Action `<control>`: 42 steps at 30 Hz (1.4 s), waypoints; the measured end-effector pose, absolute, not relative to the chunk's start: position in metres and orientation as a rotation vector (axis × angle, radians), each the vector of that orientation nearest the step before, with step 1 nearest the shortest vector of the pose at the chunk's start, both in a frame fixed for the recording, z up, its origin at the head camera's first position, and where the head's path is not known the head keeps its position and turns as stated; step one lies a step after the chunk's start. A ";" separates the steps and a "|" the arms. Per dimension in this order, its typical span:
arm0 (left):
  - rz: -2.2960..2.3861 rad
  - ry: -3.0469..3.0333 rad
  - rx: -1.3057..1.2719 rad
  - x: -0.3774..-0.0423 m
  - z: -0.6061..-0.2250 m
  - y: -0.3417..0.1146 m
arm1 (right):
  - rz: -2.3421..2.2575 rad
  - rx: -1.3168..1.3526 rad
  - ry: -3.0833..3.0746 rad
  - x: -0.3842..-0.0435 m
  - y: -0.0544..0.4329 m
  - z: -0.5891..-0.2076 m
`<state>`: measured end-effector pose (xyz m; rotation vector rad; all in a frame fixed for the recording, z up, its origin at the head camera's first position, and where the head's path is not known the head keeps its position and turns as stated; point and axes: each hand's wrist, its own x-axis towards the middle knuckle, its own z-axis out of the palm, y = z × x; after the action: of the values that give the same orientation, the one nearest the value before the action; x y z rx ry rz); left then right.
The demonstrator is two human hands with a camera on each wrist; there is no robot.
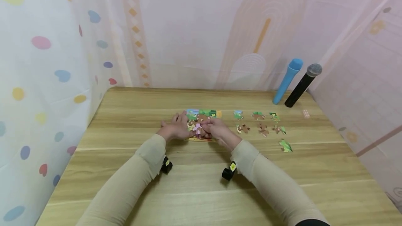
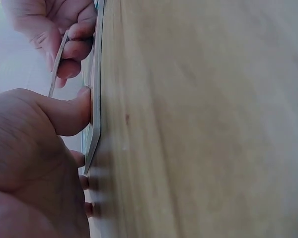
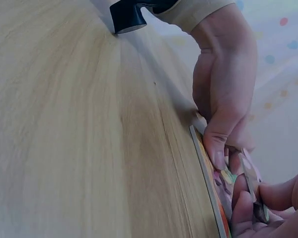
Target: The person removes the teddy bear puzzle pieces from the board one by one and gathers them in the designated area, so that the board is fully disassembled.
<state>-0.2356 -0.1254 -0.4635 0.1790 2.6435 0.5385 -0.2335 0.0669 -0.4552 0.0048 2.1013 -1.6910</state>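
Observation:
A colourful jigsaw puzzle board [image 1: 219, 114] with a brown bear picture lies flat on the table. My left hand [image 1: 177, 128] rests at its left side. In the left wrist view its thumb [image 2: 74, 111] presses on the board while the other fingers reach past the board's edge, partly hidden. Above the board, my right hand [image 1: 220, 132] pinches a thin puzzle piece [image 2: 58, 62] between thumb and fingers. The piece stands tilted on edge, with a pinkish face showing in the right wrist view.
Several loose puzzle pieces lie right of the board, among them a brown piece [image 1: 263, 129] and a green piece [image 1: 285, 145]. A blue microphone [image 1: 285, 83] and a black microphone [image 1: 299, 90] stand at the back right. A small pink dotted item [image 1: 306, 113] lies near the right edge.

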 end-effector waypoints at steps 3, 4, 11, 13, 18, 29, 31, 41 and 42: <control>0.545 2.647 0.174 -0.234 -0.464 -0.125 | -1.695 -0.004 2.113 -0.232 0.074 -0.455; 0.549 2.641 0.175 -0.233 -0.464 -0.125 | -1.695 -0.004 2.121 -0.231 0.078 -0.455; 0.552 2.628 0.169 -0.233 -0.463 -0.125 | -1.619 0.030 2.238 -0.222 0.121 -0.445; 0.548 2.626 0.166 -0.232 -0.461 -0.125 | -1.563 0.030 2.301 -0.221 0.136 -0.443; 0.546 2.598 0.182 -0.228 -0.453 -0.123 | -1.502 0.013 2.376 -0.218 0.175 -0.444; 0.505 2.603 0.190 -0.223 -0.446 -0.124 | -1.255 -0.012 2.608 -0.207 0.257 -0.442; 0.511 2.598 0.189 -0.224 -0.447 -0.124 | -1.231 0.025 2.624 -0.205 0.266 -0.443; 0.535 2.614 0.180 -0.225 -0.450 -0.124 | -0.917 -0.038 2.808 -0.201 0.280 -0.441; 0.532 2.614 0.178 -0.225 -0.450 -0.124 | -0.904 -0.042 2.808 -0.201 0.281 -0.439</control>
<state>-0.2250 -0.1241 -0.4503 0.1784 2.6140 0.5320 -0.2010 0.2805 -0.4391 -0.0425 2.8082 -0.9040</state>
